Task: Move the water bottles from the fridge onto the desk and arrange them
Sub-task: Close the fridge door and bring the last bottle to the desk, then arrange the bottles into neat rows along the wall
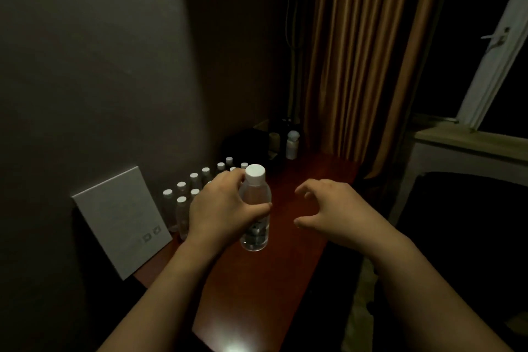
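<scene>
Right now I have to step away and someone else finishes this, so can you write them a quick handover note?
Left hand: fingers grip a clear plastic water bottle with a white cap, upright over the red-brown wooden desk.
Right hand: holds nothing, fingers loosely curled beside the bottle.
Done: a group of white-capped bottles stands in rows by the wall.
Left: set this bottle with the rows. The fridge is out of view, so the remaining count is unknown.

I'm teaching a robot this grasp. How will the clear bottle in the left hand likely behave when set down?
The bottle looks full of water, so probably heavy for its size. Tall and narrow, it may tip if nudged. Its smooth plastic could slip in the left hand.
</scene>
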`<state>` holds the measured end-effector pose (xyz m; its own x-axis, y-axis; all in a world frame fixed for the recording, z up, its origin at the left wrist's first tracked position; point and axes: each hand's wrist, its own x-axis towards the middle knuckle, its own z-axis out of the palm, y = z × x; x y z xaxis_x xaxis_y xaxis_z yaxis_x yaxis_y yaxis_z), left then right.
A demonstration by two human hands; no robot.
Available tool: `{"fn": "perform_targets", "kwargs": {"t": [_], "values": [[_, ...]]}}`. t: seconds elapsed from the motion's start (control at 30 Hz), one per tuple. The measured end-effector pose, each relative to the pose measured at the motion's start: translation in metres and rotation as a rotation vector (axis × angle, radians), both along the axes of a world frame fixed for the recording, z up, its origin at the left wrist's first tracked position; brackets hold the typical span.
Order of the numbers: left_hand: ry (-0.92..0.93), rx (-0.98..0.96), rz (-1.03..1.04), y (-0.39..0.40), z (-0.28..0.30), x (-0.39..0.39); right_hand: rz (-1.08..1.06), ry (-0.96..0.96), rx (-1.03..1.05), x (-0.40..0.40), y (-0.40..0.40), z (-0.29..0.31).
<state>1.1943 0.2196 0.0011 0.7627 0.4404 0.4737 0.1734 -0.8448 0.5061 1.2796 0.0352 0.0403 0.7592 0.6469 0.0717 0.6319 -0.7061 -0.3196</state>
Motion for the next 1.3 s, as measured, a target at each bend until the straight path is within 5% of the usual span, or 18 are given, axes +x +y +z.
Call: {"fn": "perform_targets", "kwargs": {"t": [0.8,1.3], "values": [[0.311,-0.463,0.740,0.144,-0.154,0.148,0.715,0.146,-0.233,0.243,0.283,-0.117],[0.248,-0.685,1.093,0.165,-0.254,0.214,0.990,0.234,-0.350,0.292,0.357,-0.198]]}}
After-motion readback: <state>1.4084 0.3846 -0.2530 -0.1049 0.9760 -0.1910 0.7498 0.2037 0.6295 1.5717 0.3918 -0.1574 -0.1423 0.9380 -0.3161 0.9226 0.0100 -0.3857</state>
